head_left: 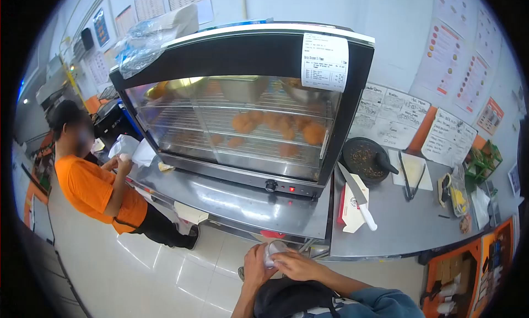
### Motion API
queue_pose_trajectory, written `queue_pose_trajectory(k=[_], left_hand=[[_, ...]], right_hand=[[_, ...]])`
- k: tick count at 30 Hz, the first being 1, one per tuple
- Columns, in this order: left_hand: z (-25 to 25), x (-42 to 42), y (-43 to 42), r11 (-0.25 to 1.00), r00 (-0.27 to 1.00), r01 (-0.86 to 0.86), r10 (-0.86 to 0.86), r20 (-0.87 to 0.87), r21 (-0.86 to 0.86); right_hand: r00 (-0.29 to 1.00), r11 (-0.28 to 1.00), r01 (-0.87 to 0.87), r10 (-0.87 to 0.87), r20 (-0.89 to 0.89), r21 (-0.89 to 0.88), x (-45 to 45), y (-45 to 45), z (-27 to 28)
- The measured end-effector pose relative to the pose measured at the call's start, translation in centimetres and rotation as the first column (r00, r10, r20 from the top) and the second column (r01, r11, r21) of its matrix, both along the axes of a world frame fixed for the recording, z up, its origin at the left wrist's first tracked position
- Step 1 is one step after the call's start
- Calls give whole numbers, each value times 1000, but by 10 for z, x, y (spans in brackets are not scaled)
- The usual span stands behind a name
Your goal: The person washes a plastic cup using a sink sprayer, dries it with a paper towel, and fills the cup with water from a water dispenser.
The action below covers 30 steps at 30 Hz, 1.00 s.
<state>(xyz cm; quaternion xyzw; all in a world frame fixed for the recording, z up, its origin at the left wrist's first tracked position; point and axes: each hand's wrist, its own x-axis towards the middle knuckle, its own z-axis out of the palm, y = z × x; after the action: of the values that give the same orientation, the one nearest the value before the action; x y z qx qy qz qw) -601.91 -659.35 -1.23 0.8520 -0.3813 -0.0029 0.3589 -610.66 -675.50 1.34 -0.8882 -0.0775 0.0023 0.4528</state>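
At the bottom centre, just off the counter's front edge, my left hand (257, 267) is wrapped round a small, whitish, translucent cup-like item (274, 253). My right hand (295, 264) comes in from the right and has its fingers closed on the same item. What lies inside the item is too small to tell. Beyond both hands stands a glass-fronted display warmer (237, 177) with fried food (275, 122) on its racks. A paper receipt (325, 62) hangs on its upper right corner.
A person in orange (91, 186) stands at the left, holding something small and white. On the right counter (386, 235) are a knife (355, 191) on a box, a stone mortar (361, 158), black tongs (410, 180) and a cutting board. Orange shelves (452, 279) stand lower right.
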Motion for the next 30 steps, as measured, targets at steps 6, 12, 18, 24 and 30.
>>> queue_pose_trajectory(k=[6, 12, 18, 24, 30], left_hand=[[-14, -20, 16, 990, 991, -119, 114, 64, 80], [-33, -17, 16, 965, 966, -156, 105, 234, 212], [-25, -16, 23, 937, 968, -226, 187, 166, 267], [-16, -8, 35, 947, 969, -247, 234, 85, 204], [-18, -3, 54, 993, 964, -115, 113, -241, 6]], right_hand=[[980, 988, -144, 149, -128, 53, 4, 16, -1], [945, 966, -76, 149, -292, 248, 6, 22, -26], [951, 938, 55, 55, -304, 343, 11, 30, -41], [919, 678, 205, 114, -376, 706, 12, 33, -37], [944, 959, -283, 284, -170, 33, 4, 30, 21]])
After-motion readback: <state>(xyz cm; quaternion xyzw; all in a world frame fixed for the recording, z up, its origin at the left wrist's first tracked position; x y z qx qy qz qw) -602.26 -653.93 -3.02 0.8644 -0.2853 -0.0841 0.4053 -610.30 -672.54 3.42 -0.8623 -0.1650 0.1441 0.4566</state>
